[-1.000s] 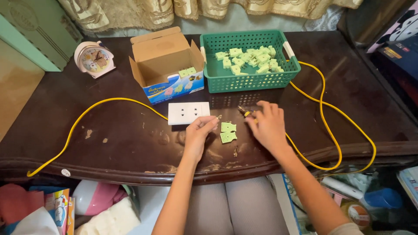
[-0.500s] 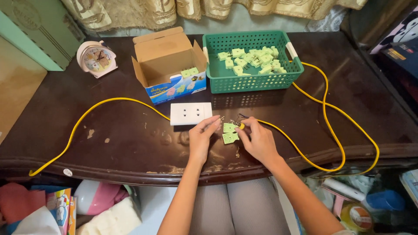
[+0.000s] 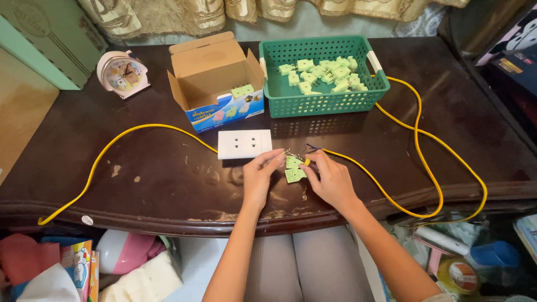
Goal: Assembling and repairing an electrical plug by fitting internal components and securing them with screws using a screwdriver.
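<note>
From the left: one pink alarm clock [image 3: 121, 72], one open cardboard box [image 3: 215, 78] holding about three green pieces, one white socket plate [image 3: 244, 144], one green basket [image 3: 323, 75] heaped with pale green plugs, too many to count. Near the table edge, the left hand [image 3: 260, 178] and right hand [image 3: 330, 179] pinch two green plugs [image 3: 293, 169] between curled fingertips, where the yellow cable [image 3: 417, 145] ends.

The right hand [image 3: 331, 180] has drawn in beside the left hand [image 3: 260, 174] over the green pieces [image 3: 293, 168].

Single head-worn view, looking steeply down, near, over dark table [image 3: 168, 184], lap below
</note>
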